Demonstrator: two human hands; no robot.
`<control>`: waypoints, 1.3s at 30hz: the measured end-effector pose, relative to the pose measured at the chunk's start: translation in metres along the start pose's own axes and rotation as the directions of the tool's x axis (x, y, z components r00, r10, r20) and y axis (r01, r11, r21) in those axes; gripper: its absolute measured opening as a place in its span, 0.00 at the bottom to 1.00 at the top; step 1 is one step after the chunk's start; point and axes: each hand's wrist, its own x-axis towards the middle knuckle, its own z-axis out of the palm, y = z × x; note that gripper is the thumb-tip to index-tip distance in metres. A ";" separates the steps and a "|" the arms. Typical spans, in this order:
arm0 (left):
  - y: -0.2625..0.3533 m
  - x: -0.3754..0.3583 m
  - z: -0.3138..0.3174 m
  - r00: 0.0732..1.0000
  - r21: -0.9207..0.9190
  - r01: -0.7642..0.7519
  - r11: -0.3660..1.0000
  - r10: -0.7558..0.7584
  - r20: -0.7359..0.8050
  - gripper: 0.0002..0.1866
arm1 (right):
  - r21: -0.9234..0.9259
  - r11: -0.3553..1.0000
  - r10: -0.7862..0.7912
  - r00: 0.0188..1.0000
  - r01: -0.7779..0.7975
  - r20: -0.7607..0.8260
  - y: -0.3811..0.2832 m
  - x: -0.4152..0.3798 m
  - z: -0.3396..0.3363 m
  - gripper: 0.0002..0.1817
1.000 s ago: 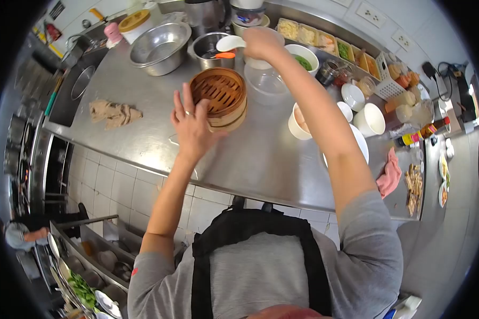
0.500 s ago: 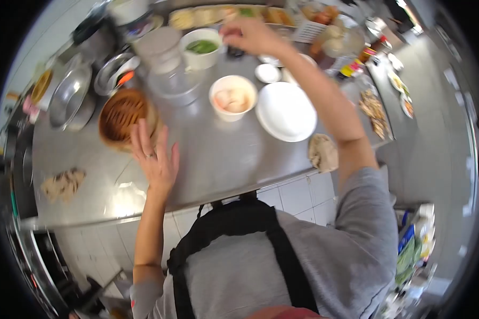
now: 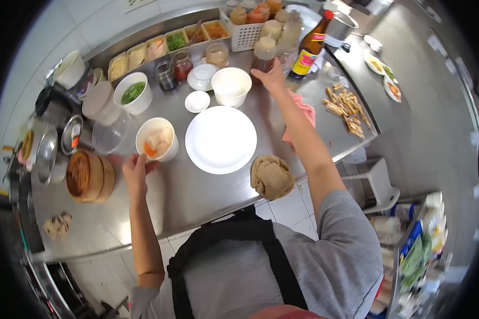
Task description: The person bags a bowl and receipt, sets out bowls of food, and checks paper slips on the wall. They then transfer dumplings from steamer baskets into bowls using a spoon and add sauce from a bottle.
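My right hand reaches to the back of the steel table, its thumb and fingers round a clear sauce bottle with dark contents. Close to the lower left side of a white bowl is my left hand, fingers curled together; whether it grips anything is hidden. Pale pieces and an orange piece lie in that bowl. A white plate sits between my arms, with a deep white bowl behind it. Beside the right hand stands a brown glass bottle with a red cap and yellow label.
A bamboo steamer and a bowl of greens stand at left. Ingredient trays line the back beside a white basket. A brown cloth lies at the front edge, a pink cloth under my right forearm.
The view has swung to the right. My left hand has gone from beside the bamboo steamer to the white bowl of food. My right hand has moved right and taken hold of the sauce bottle.
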 end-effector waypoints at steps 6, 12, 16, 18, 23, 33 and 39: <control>0.032 -0.017 0.018 0.986 0.115 0.000 0.993 0.020 -0.167 0.09 | 0.153 0.974 -0.176 0.984 0.169 0.034 0.012 0.042 0.015 0.39; 0.091 -0.027 0.049 0.985 0.204 -0.037 0.978 0.071 -0.158 0.09 | 0.206 0.745 -0.665 0.680 0.634 0.309 -0.070 0.050 -0.016 0.36; 0.108 -0.027 0.071 0.993 0.245 -0.030 0.969 0.058 -0.107 0.06 | 0.083 0.511 -0.756 0.401 0.856 0.518 -0.121 0.024 -0.041 0.36; 0.112 -0.027 0.078 0.994 0.309 -0.044 0.950 0.071 -0.078 0.06 | 0.017 0.359 -0.779 0.290 0.933 0.556 -0.139 0.009 -0.048 0.31; 0.112 -0.026 0.090 0.994 0.390 -0.095 0.916 0.105 -0.004 0.06 | -0.161 0.120 -0.853 0.185 0.980 0.488 -0.160 0.001 -0.051 0.25; 0.117 -0.007 0.095 0.987 0.307 -0.155 0.939 0.136 0.081 0.09 | -0.240 0.182 -0.746 0.293 0.954 0.598 -0.147 0.010 -0.064 0.28; 0.172 0.027 0.123 0.976 0.119 -0.143 0.983 0.120 0.183 0.09 | -0.001 0.743 -0.578 0.644 0.669 0.502 -0.110 0.050 -0.062 0.38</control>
